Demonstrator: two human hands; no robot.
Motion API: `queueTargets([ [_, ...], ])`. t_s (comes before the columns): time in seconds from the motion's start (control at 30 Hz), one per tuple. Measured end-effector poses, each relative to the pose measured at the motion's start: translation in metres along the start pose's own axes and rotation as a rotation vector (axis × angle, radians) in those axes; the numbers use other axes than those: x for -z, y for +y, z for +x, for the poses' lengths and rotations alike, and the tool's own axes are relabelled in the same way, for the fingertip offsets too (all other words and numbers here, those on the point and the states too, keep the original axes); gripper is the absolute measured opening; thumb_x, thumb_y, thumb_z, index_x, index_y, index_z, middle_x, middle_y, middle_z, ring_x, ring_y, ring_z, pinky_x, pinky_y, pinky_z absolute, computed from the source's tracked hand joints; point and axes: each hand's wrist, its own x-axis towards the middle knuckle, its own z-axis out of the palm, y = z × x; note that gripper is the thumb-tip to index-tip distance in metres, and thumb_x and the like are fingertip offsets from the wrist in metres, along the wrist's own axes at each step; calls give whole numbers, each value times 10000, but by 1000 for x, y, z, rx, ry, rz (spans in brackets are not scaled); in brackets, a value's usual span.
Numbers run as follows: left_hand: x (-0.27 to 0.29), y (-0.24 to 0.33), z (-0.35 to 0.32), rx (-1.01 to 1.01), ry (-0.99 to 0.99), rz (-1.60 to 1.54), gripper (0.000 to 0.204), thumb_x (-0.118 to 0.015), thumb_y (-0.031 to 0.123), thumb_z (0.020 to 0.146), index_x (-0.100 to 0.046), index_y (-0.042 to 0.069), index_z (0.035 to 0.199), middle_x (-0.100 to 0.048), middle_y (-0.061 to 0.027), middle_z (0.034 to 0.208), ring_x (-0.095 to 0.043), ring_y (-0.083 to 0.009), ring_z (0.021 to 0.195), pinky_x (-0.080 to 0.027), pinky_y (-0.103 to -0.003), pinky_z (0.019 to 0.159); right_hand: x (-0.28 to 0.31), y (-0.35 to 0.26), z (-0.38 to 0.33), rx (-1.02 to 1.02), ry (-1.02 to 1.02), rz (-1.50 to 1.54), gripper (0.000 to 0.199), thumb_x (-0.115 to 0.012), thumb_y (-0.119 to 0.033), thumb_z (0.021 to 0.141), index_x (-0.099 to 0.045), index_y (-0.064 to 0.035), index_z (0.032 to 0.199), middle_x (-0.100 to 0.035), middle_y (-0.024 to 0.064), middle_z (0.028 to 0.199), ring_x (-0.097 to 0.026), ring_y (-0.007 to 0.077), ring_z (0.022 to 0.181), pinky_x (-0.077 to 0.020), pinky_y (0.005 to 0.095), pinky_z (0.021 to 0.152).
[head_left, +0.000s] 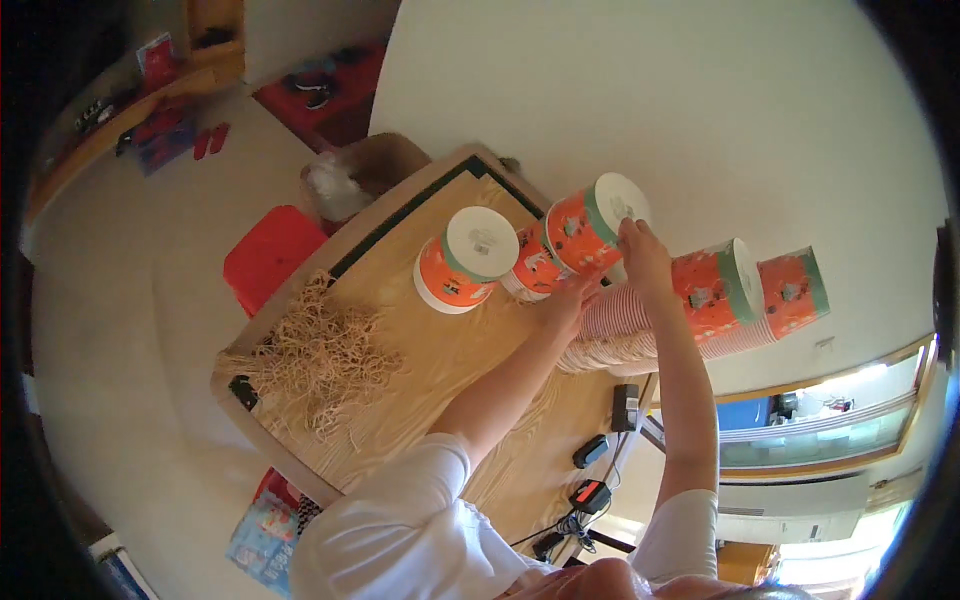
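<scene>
Head view, read from left to right. At the far left a red plastic stool (268, 252) stands on the pale floor, just beside the edge of a rectangular wooden table (420, 330) with a dark border strip. A loose heap of tan shredded paper strands (318, 358) lies on the table's left part. Further right, 1 orange paper cup stack with a white base (462, 262) stands apart from the others on the tabletop. Next comes a second, smaller orange cup stack (533, 268), partly hidden behind the held one. The left hand (570, 305) reaches up from the lower middle, its fingers curled under the lower side of the tilted orange cup stack with a white and green end (590, 226), which is raised above the table's far edge; how tightly those fingers close cannot be told. The right hand (640, 250) rests against the same stack's white end, fingertips (627, 218) pressed flat on it and fingers spread rather than clenched. Beside the right forearm, a long sleeve of nested orange cups with ribbed pale rims (715, 295) lies sideways, with a further orange cup stack (795, 290) just beyond it. Below, near the table's right edge, several small dark electronic devices (600, 470) with cables lie close together.
</scene>
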Motion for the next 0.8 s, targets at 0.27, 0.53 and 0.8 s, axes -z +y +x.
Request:
queueTargets([
  [0.27,46,-31,27,0,55,-37,252,-561,195,824,-551,77,1046,-595,-41,1027,-555,-158,939,-449,-317,807,-31,12,11,40,-191,-154,205,-494,-86,757,-498,-98,962,-555,135,899,-591,334,799,-486,431,655],
  [0.53,81,-48,42,59,149,-18,254,-557,178,827,-558,49,1045,-597,-64,1042,-563,-174,941,-462,-338,810,-52,9,7,120,-222,-183,245,-494,-62,753,-520,-102,993,-560,137,884,-598,324,812,-498,407,660],
  [0.8,100,-59,44,71,129,-29,202,-551,152,833,-585,39,997,-612,-66,998,-576,-174,915,-469,-313,785,-65,6,3,128,-264,-206,266,-475,-40,767,-527,-98,1021,-561,139,883,-600,315,790,-505,400,645],
])
